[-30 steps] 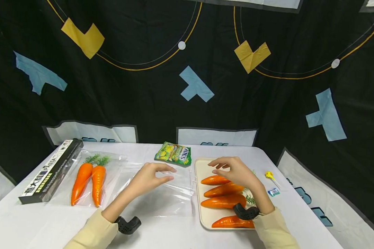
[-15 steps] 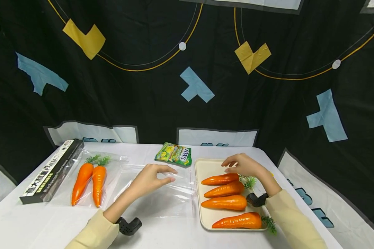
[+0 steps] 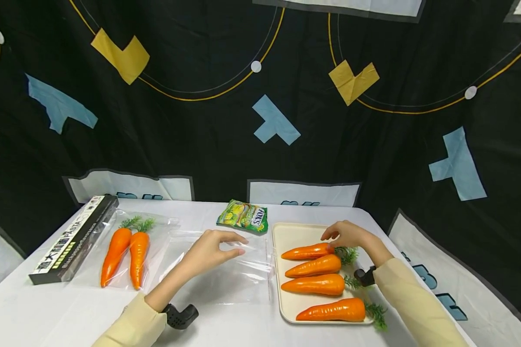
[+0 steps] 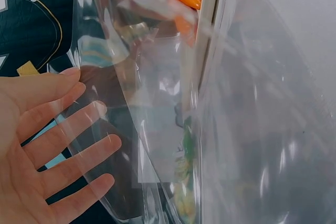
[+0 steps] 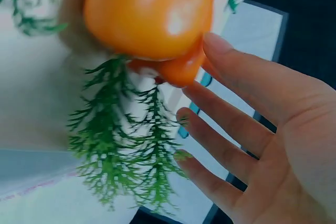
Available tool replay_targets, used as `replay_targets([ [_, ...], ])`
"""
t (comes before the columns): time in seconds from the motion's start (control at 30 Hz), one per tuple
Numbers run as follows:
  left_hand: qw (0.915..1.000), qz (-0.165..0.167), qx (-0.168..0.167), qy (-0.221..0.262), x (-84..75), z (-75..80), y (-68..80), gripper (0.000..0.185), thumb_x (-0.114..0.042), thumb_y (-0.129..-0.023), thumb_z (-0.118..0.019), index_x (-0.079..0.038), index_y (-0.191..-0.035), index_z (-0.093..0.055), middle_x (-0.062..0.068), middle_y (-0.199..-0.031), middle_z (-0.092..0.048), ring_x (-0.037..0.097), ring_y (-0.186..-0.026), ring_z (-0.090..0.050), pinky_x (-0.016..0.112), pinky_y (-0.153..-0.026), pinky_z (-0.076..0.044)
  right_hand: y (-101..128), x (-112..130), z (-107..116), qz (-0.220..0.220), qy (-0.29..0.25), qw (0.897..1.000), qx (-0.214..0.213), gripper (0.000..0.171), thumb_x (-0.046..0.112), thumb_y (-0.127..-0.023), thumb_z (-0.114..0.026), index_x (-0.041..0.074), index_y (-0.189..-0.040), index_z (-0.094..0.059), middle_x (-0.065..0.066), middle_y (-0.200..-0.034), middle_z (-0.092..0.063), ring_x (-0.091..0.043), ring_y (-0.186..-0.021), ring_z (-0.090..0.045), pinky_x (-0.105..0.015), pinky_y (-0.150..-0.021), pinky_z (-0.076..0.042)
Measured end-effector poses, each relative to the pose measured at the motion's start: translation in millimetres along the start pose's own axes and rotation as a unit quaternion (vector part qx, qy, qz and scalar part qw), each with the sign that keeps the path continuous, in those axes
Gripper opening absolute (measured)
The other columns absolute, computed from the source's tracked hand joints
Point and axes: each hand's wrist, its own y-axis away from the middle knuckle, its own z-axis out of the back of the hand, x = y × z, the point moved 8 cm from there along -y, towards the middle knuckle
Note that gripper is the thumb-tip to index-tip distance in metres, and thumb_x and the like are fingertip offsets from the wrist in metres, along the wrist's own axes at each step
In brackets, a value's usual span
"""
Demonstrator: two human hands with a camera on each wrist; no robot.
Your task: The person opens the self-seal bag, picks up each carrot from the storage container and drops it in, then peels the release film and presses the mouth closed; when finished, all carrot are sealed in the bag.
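Observation:
My left hand (image 3: 211, 249) is over a clear plastic bag (image 3: 243, 284) lying at mid-table, with thumb and index finger apart. In the left wrist view its fingers (image 4: 73, 159) are spread, and the clear film (image 4: 173, 77) rises against the fingertips. My right hand (image 3: 351, 234) is at the leafy end of the farthest carrot (image 3: 306, 251) in the cream tray (image 3: 293, 230). In the right wrist view the thumb and index finger reach the orange side of a carrot (image 5: 181, 72), fairly straight; a nearer carrot (image 5: 152, 11) partly hides it.
Other carrots (image 3: 332, 309) lie across the tray, green tops to the right. Two carrots (image 3: 116, 253) are in another clear bag at left, beside a black box (image 3: 71, 241). A green candy packet (image 3: 243, 216) lies behind the middle bag.
My right hand has moved rightward from above the tray, then lowered to the farthest carrot's leafy end. The left hand has stayed over the bag.

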Motion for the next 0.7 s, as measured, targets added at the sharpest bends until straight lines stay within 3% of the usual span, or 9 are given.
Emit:
replay_targets([
  [0.3,0.9999,0.001,0.003,-0.016,1.2,-1.9,0.8,0.024,-0.027,-0.086,-0.073,-0.019,-0.108,-0.073,-0.006,-0.106,-0.071,0.018,-0.105,-0.065,0.043,-0.091,-0.050,-4,-12,-12,-0.026,-0.016,0.999,0.031,0.028,0.022,-0.089,-0.070,0.005,-0.111,-0.071,-0.002,-0.102,-0.069,-0.016,-0.090,-0.062,-0.036,-0.083,-0.053],
  [0.7,0.9998,0.003,0.000,-0.020,1.0,-2.9,2.0,0.022,-0.027,-0.086,-0.074,-0.021,-0.107,-0.074,-0.007,-0.106,-0.071,0.017,-0.105,-0.064,0.042,-0.091,-0.050,-4,-14,-6,0.019,-0.022,0.999,-0.033,0.031,0.026,-0.089,-0.070,0.003,-0.110,-0.070,-0.004,-0.101,-0.070,-0.020,-0.092,-0.065,-0.040,-0.083,-0.053],
])
